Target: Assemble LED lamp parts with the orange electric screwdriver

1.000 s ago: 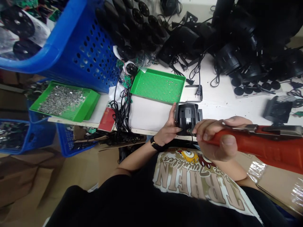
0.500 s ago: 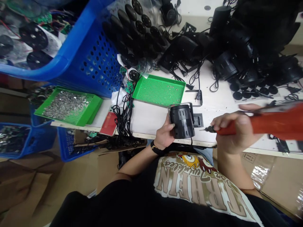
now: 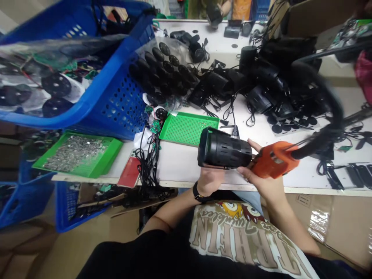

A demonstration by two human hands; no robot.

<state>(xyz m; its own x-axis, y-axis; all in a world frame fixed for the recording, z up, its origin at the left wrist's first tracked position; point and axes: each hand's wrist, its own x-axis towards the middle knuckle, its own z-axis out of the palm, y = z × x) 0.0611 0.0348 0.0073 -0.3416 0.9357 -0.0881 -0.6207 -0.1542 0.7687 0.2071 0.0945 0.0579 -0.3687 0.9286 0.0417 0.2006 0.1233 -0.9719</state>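
My left hand (image 3: 209, 180) grips a black cylindrical lamp-like housing (image 3: 225, 149) from below, its slotted body lying sideways above the table edge. Closed around an orange electric screwdriver (image 3: 274, 159), my right hand (image 3: 263, 180) brings the tool up against the right end of the housing. The bit is hidden, so whether it touches a screw cannot be seen. A black cable runs back from the screwdriver's rear. Just behind the housing lies a green perforated tray (image 3: 181, 130) with a few small metal pieces in it.
A green tray of small metal parts (image 3: 75, 153) stands left, under a large blue basket (image 3: 116, 104). Bundled black cables (image 3: 149, 166) hang over the table edge beside a red flat card (image 3: 128, 171). Black housings (image 3: 261, 99) crowd the back. Across the table, another person's hand (image 3: 226, 7) shows.
The housing has turned from upright to lying sideways. My right hand has swung the screwdriver leftward and round to the housing's right end. The view has tilted up, showing more of the table's far side.
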